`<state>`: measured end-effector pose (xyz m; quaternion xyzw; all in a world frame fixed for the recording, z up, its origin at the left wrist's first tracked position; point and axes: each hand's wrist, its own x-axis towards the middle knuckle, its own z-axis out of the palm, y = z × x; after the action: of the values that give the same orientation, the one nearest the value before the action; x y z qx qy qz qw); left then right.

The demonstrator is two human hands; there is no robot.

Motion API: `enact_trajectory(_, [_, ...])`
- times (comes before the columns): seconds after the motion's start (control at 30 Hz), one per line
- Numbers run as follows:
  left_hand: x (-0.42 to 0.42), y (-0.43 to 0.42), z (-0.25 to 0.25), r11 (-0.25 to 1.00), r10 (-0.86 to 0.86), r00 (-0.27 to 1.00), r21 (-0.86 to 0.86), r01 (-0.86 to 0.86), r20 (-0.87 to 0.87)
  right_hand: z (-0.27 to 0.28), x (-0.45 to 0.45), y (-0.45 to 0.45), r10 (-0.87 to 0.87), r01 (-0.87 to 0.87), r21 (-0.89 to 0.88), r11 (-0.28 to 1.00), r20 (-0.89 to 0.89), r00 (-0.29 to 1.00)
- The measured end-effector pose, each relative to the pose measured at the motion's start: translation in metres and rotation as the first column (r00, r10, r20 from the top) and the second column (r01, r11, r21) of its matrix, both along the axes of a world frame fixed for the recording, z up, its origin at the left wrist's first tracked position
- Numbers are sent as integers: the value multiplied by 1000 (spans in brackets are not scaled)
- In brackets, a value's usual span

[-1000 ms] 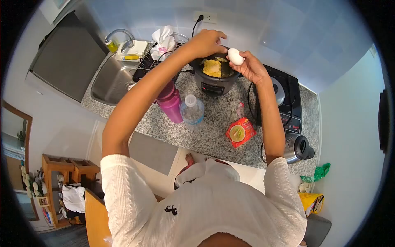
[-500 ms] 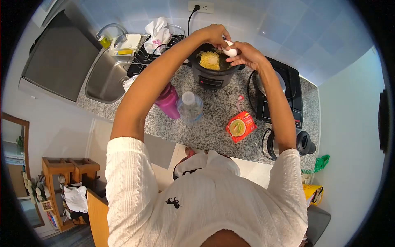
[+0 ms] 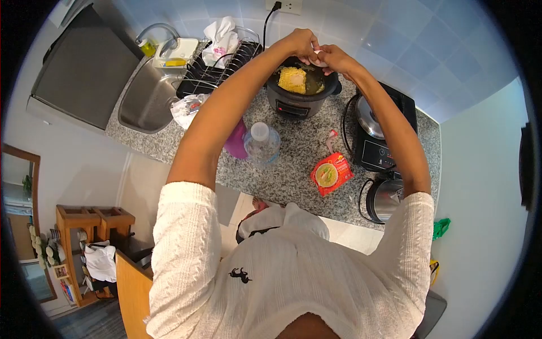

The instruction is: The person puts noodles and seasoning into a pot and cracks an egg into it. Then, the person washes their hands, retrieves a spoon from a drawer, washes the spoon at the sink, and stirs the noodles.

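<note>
A white egg [image 3: 319, 59] is pinched between my two hands over the back right part of a dark electric cooker [image 3: 294, 106]. My left hand [image 3: 304, 45] has its fingers closed on the egg's left side. On the other side my right hand [image 3: 337, 59] grips it too, and the fingers cover most of the shell; whether it is cracked cannot be made out. Inside the cooker, a yellow block of instant noodles [image 3: 292, 81] sits in liquid, below and left of my hands.
A clear bottle [image 3: 261, 144] and a purple container [image 3: 236, 141] stand in front of the cooker. Nearby lies a red noodle packet [image 3: 332, 174]. An induction hob with a lidded pot [image 3: 370, 118] and a kettle [image 3: 385, 200] are right; a dish rack [image 3: 195, 79] and sink [image 3: 141, 104] are left.
Both hands have closed in around the egg, which is now mostly hidden by fingers. The view has shifted slightly, and my arms sit farther right in it.
</note>
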<state>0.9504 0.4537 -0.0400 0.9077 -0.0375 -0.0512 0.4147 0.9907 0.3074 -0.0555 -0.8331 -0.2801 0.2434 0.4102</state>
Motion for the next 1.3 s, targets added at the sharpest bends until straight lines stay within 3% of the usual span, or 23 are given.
enact_trajectory(0.07, [0,1,-2,1000,30,1000,-8,-30,-7,-5,-2,3,-22,21,10,1000,54,998])
enact_trajectory(0.27, [-1,15,-8,995,-13,999,-99,10,-38,-7,-1,0,72,-72,42,997,-6,997])
enact_trajectory(0.37, [2,18,-15,994,-40,999,-98,40,-1,-6,10,1,246,-246,-6,969,-26,969])
enact_trajectory(0.57, [0,20,-18,998,-11,990,67,1,143,-7,15,-4,335,-336,27,941,24,942])
enact_trajectory(0.67, [0,22,-15,958,-88,956,285,5,281,-6,25,-1,435,-424,-128,896,73,897])
enact_trajectory(0.87, [6,20,-19,918,-121,895,392,-64,430,-3,18,-5,346,-313,-149,938,334,877])
enact_trajectory(0.97, [-1,18,-14,906,-151,832,411,-99,533,5,18,-7,366,-336,-144,931,364,857])
enact_trajectory(1.07, [-12,14,-1,872,-218,705,459,-169,674,21,15,-9,432,-300,-312,902,694,577])
enact_trajectory(1.17, [-24,7,17,836,-241,661,498,-231,711,32,10,-10,410,-289,-297,910,743,529])
enact_trajectory(1.2, [-31,1,21,843,-197,683,477,-248,704,25,15,-11,346,-342,-193,920,810,474])
enact_trajectory(1.3, [-37,-3,10,891,-91,659,356,-280,747,18,13,-13,283,-326,-118,938,803,524])
